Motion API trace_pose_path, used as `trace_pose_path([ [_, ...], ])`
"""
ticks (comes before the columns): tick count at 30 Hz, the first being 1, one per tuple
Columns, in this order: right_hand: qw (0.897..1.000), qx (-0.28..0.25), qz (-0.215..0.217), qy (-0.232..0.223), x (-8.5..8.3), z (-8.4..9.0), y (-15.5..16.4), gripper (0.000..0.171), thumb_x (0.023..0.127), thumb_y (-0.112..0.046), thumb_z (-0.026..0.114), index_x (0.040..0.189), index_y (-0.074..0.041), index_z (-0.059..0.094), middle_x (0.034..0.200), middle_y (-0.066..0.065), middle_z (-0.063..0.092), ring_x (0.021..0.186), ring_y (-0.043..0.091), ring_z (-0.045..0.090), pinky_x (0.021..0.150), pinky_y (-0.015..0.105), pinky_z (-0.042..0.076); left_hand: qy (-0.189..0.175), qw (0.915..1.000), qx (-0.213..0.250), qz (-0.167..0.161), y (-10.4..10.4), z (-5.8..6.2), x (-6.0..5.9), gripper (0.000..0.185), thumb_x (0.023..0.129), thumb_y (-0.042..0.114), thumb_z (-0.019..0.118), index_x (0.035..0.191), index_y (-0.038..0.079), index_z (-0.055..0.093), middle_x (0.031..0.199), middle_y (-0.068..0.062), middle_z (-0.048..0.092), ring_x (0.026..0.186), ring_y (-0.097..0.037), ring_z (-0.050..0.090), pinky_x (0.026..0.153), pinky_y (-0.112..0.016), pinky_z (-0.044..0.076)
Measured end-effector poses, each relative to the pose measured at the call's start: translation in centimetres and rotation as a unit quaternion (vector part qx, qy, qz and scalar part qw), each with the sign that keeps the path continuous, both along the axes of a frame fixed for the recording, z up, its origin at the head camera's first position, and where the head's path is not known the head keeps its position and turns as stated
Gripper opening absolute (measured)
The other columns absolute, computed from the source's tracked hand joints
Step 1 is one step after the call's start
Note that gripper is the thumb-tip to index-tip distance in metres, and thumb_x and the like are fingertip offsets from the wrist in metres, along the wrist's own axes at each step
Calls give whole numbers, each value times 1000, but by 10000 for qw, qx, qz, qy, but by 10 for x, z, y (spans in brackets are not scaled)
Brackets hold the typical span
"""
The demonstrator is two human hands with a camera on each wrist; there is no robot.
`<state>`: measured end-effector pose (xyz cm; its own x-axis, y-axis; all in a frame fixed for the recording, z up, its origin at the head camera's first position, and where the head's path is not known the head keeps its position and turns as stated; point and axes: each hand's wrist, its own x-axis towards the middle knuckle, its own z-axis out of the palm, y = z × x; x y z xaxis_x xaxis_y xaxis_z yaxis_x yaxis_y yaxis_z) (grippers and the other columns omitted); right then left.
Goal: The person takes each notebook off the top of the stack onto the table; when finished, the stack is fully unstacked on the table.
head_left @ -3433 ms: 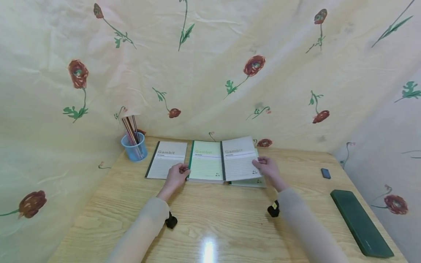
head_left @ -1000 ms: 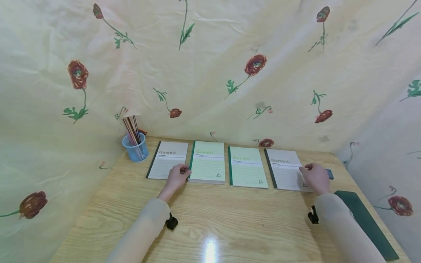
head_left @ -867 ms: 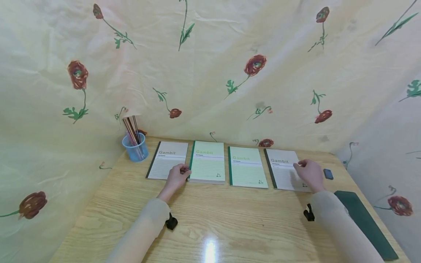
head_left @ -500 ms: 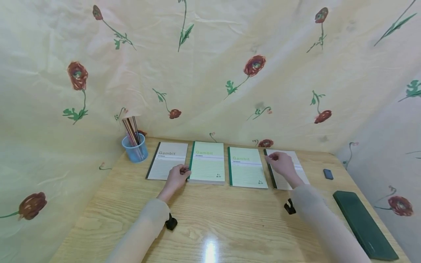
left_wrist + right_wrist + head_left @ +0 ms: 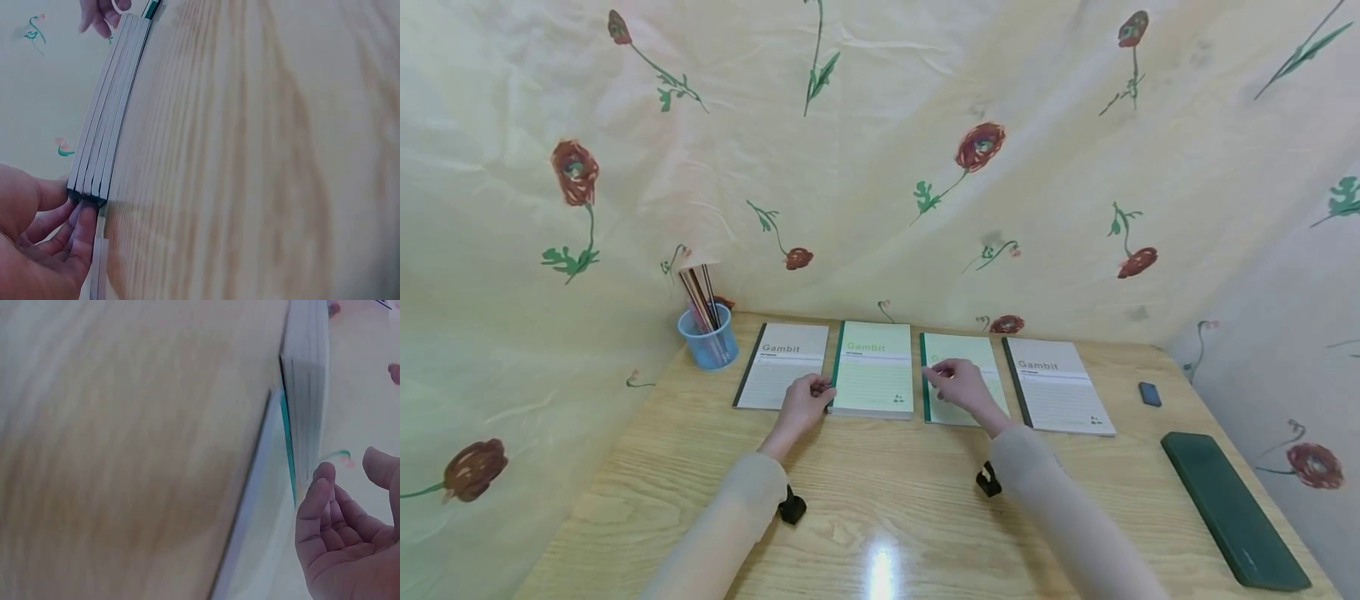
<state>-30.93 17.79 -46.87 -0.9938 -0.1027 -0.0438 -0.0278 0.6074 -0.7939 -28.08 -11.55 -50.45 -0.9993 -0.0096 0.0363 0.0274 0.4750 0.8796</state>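
Observation:
A row of "Gambit" notebooks lies along the back of the table: a grey notebook [image 5: 786,379], a stack of notebooks [image 5: 874,375] with a green one on top, a single green notebook [image 5: 973,348] and another grey notebook [image 5: 1060,387]. My left hand [image 5: 805,402] grips the stack at its spine edge; in the left wrist view the thumb [image 5: 53,192] lies on top of it and fingers reach below. Over the single green notebook hovers my right hand [image 5: 962,386], holding nothing, its thumb [image 5: 378,467] apart from loosely bent fingers. The stack's page edges [image 5: 308,394] show beyond them.
A blue pen cup [image 5: 710,337] with pencils stands at the back left corner. To the right lie a small dark blue block [image 5: 1149,394] and a long dark green case [image 5: 1236,510]. A flowered curtain [image 5: 850,167] hangs right behind the table.
My right hand has carried a grey notebook from the stack to the row's right end, let go, and moved left over the green notebook. My left hand has stayed at the stack.

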Motion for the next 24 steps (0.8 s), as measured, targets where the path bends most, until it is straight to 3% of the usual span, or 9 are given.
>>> trace_pose_path([
  [7,9991,-275,-281,-153,1,-12,-28,41,98,-33,64,118,3,66,92,12,68,70,18,65,64,30,55,64,10000,-25,9,1,-1,-1,25,96,8,64,117,-7,64,101,-12,65,93,-24,59,82,-37,50],
  [14,9992,28,-410,-14,-1,-13,-43,46,95,-33,69,118,6,65,92,13,69,67,16,65,64,30,55,69,10000,-41,47,2,-1,0,25,96,7,64,117,-6,65,100,-12,65,93,-24,60,83,-38,51],
  [24,9980,400,-485,86,-4,-8,-51,35,92,-32,73,97,2,69,74,7,66,59,16,60,56,27,48,49,10000,-50,68,1,-1,0,26,96,8,64,118,-6,65,101,-12,65,94,-24,60,84,-38,51],
])
